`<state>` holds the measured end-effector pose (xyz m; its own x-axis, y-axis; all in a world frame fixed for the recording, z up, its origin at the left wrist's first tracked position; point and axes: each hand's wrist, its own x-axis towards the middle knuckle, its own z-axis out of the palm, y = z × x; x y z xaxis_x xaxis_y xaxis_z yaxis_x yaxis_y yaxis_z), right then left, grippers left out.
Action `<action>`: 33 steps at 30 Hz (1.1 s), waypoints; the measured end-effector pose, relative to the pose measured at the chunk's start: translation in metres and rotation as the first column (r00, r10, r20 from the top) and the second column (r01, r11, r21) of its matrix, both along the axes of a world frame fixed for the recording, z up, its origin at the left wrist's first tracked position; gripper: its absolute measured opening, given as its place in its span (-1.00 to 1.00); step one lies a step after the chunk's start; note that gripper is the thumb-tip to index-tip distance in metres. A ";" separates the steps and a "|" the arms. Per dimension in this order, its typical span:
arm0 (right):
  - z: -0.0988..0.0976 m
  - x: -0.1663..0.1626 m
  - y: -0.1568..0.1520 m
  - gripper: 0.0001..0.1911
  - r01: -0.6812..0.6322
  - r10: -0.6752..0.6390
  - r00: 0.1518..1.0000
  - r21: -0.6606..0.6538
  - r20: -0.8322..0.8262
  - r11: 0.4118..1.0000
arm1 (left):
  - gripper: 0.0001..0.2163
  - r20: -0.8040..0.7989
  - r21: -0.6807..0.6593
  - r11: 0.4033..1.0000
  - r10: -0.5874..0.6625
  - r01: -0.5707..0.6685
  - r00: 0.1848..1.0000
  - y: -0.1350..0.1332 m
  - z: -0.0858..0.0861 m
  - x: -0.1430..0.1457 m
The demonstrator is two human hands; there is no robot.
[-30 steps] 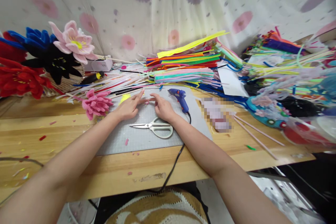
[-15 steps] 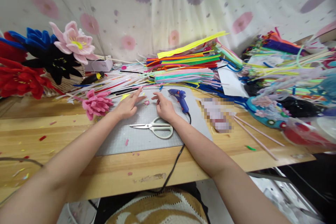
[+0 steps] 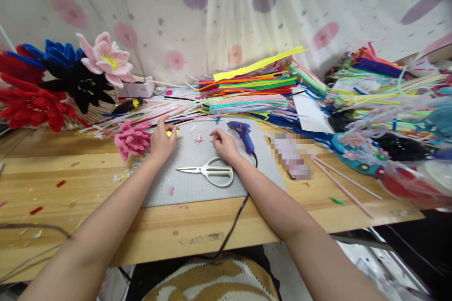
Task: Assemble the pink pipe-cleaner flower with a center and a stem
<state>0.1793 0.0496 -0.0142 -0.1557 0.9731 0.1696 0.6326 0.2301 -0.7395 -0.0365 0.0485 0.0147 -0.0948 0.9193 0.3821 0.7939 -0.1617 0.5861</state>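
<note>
My left hand [image 3: 163, 143] is at the left of the grey cutting mat [image 3: 162, 190], thumb and fingers bent around a small yellow piece [image 3: 172, 133] of unclear kind. My right hand [image 3: 224, 145] rests on the mat, loosely curled with nothing visible in it. Between the hands lies a tiny pink and white flower-like piece [image 3: 198, 138], touched by neither. Pale-handled scissors [image 3: 206, 170] lie just below my right hand, blades to the left. Beside that hand is a blue glue gun [image 3: 243, 134]. A pink fuzzy flower [image 3: 132, 139] is left of my left hand.
Bundles of coloured pipe cleaners [image 3: 250, 84] are stacked along the back. Large fuzzy flowers [image 3: 106, 59] stand at the left. The glue gun's black cord [image 3: 235, 218] crosses the table's front edge. Two pink stems [image 3: 344, 186] lie at the right; scraps dot the wooden table [image 3: 106, 188].
My left hand has drawn back left and curled its fingers around the yellow piece, which lay on the mat. My right hand has pulled slightly right, its fingers more bent.
</note>
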 end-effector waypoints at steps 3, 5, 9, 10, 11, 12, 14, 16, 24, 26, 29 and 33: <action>0.000 0.000 -0.001 -0.71 0.011 -0.011 1.000 0.018 0.002 1.000 | -0.55 -0.028 -0.071 0.997 0.024 -0.026 0.999 0.009 0.008 0.005; 0.000 0.000 -0.001 -0.69 0.014 -0.014 1.000 0.019 -0.005 1.000 | -0.54 -0.079 -0.111 0.993 0.025 -0.034 0.997 0.019 0.012 0.010; 0.000 0.000 0.000 -0.68 0.007 -0.006 0.998 0.003 -0.067 1.000 | -0.47 -0.183 -0.202 0.979 -0.046 0.009 0.982 0.038 0.012 0.021; -0.001 0.000 0.000 -0.68 0.004 -0.004 0.997 0.002 -0.083 1.000 | -0.46 -0.203 -0.220 0.975 -0.068 0.023 0.977 0.042 0.011 0.023; -0.001 0.001 0.000 -0.68 0.001 -0.001 0.996 0.001 -0.094 1.000 | -0.46 -0.219 -0.236 0.971 -0.087 0.034 0.972 0.044 0.010 0.025; -0.001 0.001 0.000 -0.68 0.000 0.001 0.995 0.002 -0.101 1.000 | -0.46 -0.228 -0.250 0.967 -0.099 0.039 0.969 0.046 0.008 0.027; -0.001 0.001 0.000 -0.70 -0.004 0.004 0.994 0.006 -0.109 1.000 | -0.49 -0.231 -0.274 0.961 -0.101 0.035 0.968 0.049 0.006 0.030; -0.001 0.001 0.000 -0.70 -0.002 0.004 0.994 0.011 -0.108 1.000 | -0.53 -0.215 -0.291 0.957 -0.085 0.020 0.973 0.049 0.005 0.031; 0.015 -0.001 -0.001 -0.75 0.002 0.004 0.995 0.061 -0.098 0.998 | -0.59 -0.050 -0.186 0.981 -0.063 0.053 0.997 0.036 0.000 0.025; 0.021 -0.003 0.004 -0.82 0.015 -0.008 0.989 0.045 -0.150 0.999 | -0.60 -0.027 -0.144 0.987 -0.082 0.077 0.996 0.031 0.001 0.023; 0.029 -0.012 0.018 -0.85 0.001 -0.006 0.962 -0.018 -0.274 1.000 | -0.62 -0.021 -0.099 0.989 -0.114 0.111 0.993 0.025 0.003 0.021; 0.032 -0.031 0.038 -0.80 -0.048 -0.011 0.914 -0.135 -0.406 0.990 | -0.61 -0.036 -0.055 0.988 -0.150 0.148 0.988 0.021 0.005 0.020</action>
<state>0.1488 0.0879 0.0178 -0.1211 0.9890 0.0849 0.2689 0.1150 -0.9563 -0.0169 0.0696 0.0197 0.0586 0.9406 0.3344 0.7860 -0.2500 0.5654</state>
